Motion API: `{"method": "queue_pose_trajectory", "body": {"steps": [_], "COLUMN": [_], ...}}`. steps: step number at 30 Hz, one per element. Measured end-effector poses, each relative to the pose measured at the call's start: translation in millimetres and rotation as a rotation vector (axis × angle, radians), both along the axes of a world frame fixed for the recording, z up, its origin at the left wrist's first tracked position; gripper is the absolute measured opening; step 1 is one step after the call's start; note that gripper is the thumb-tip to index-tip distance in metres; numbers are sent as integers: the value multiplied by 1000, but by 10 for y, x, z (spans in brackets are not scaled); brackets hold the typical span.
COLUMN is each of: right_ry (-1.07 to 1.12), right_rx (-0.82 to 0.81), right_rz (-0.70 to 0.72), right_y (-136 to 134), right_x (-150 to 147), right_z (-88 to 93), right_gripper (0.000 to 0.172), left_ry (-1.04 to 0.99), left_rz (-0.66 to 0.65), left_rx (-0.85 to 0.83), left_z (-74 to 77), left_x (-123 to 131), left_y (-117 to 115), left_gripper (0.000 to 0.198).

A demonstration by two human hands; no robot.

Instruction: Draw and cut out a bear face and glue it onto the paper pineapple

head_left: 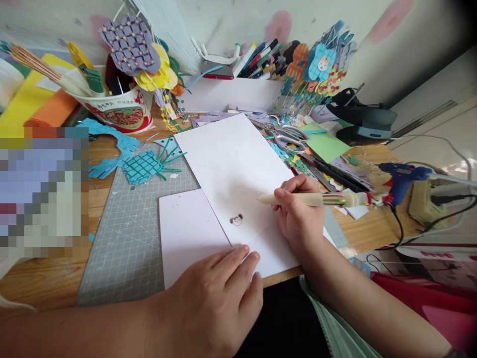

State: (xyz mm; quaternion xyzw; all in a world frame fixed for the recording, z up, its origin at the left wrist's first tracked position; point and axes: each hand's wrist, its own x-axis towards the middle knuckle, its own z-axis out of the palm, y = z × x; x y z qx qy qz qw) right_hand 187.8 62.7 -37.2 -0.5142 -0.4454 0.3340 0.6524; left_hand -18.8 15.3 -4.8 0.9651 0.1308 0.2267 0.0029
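My right hand [300, 214] grips a thick cream multicolour pen [313, 199] between thumb and fingers. The pen's tip points left over a white sheet of paper [231, 159]; whether it touches the sheet, I cannot tell. A small drawn animal face [236, 220] with dark ears is on the sheet, left of my right hand. My left hand [227, 293] lies flat on the sheet's lower edge, fingers stretched out. Partly beneath this sheet is a second white sheet [182, 223], to the left. Both lie over a grey cutting mat [108, 258].
Scissors [288, 136], paper scraps and a green sheet [324, 141] lie right of the paper. A blue glue gun [404, 176] with cables stands at the right edge. Behind are a paper tub [119, 112] and many pens [264, 57]. Blue cut-outs [143, 166] lie left.
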Motion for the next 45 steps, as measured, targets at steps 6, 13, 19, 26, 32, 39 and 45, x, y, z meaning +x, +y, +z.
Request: {"method": "queue_pose_trajectory", "body": {"steps": [6, 13, 19, 26, 32, 39, 45], "right_ry": [-228, -347, -432, -485, -504, -504, -492], "right_rx": [-76, -110, -82, -94, -78, -96, -100], "right_rz": [163, 269, 272, 256, 255, 248, 252], "right_y": [-64, -32, -21, -24, -22, -15, -20], "right_x": [-33, -90, -115, -132, -130, -122, -122], "right_z": [46, 97, 100, 110, 100, 113, 112], "right_gripper": [29, 29, 29, 30, 31, 31, 30], "left_ry": [50, 74, 93, 75, 82, 74, 81], "left_rz": [31, 32, 31, 19, 16, 18, 22], "left_rx": [6, 41, 28, 48, 33, 43, 31], "left_z": [-53, -68, -81, -118, -104, -128, -122], "left_x": [-11, 7, 2, 11, -3, -5, -9], "left_y": [-8, -12, -22, -21, -27, -35, -36], "left_gripper": [30, 26, 26, 25, 23, 22, 22]}}
